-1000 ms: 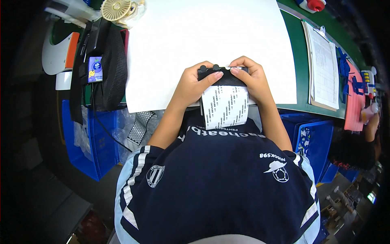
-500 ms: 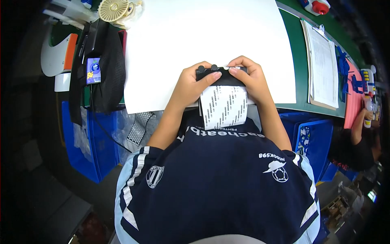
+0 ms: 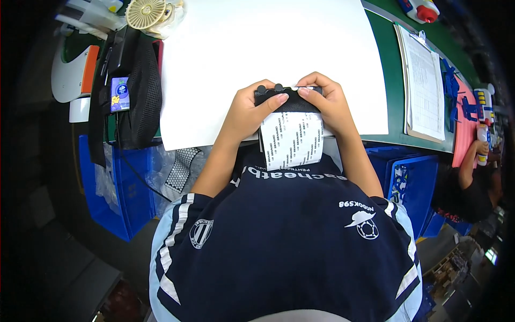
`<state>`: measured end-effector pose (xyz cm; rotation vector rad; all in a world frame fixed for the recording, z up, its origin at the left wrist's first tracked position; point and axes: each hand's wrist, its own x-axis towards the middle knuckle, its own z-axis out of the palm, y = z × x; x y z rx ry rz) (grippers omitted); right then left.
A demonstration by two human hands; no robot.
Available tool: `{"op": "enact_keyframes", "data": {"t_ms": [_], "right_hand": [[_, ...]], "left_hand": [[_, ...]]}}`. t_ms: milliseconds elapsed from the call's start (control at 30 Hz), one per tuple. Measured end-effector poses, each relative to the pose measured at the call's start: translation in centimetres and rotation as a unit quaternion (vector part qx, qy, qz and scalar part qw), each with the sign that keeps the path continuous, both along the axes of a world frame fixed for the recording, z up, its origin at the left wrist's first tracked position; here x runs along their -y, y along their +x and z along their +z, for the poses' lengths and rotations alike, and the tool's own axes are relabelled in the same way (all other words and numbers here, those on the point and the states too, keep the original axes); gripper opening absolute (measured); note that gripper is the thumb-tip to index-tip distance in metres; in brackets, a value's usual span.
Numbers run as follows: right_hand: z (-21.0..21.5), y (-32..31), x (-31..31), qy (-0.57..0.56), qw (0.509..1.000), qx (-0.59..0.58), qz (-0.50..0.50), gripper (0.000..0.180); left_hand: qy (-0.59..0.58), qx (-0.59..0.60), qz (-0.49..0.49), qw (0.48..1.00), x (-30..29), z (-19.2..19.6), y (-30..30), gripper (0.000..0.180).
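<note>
A small black item (image 3: 285, 99) with a white printed sheet (image 3: 292, 139) hanging from it sits at the near edge of a white sheet-covered table (image 3: 257, 48). My left hand (image 3: 249, 110) grips its left end, thumb pressed on top. My right hand (image 3: 327, 102) grips its right end. The printed sheet hangs down toward my chest, rows of dark print facing up. Small round black knobs stick up along the item's far edge.
A black mesh bag (image 3: 137, 86) and a small fan (image 3: 146, 12) lie at the left. A clipboard with paper (image 3: 424, 88) rests on the green table at right. Blue crates (image 3: 120, 188) stand below. Another person's arm (image 3: 472, 161) shows at far right.
Both hands stay on the black item with little movement. The person at the right edge has shifted their arm.
</note>
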<state>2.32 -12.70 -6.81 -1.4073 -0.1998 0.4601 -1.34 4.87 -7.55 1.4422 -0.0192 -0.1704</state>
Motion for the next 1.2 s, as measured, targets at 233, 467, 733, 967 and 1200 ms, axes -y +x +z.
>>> {"op": "enact_keyframes", "data": {"t_ms": [233, 467, 733, 967, 1200], "right_hand": [[0.1, 0.0, -0.1, 0.001, 1.0, -0.007, 0.001, 0.013], [-0.1, -0.6, -0.1, 0.002, 1.0, 0.008, 0.003, 0.013], [-0.1, 0.4, 0.2, 0.002, 1.0, 0.007, 0.0, 0.013], [0.6, 0.5, 0.1, -0.098, 0.995, 0.023, -0.008, 0.015], [6.1, 1.9, 2.3, 0.022, 0.983, 0.184, 0.0, 0.017]], "left_hand": [[-0.008, 0.001, -0.001, 1.0, -0.1, 0.1, 0.0, 0.017], [0.0, 0.004, -0.004, 1.0, 0.0, 0.0, -0.6, 0.016], [-0.014, -0.002, 0.001, 1.0, 0.4, -0.2, 0.4, 0.016], [0.027, -0.051, 0.005, 0.998, -0.5, 0.8, 0.4, 0.021], [0.034, -0.008, -0.033, 0.999, -0.4, 0.2, -0.8, 0.016]]}}
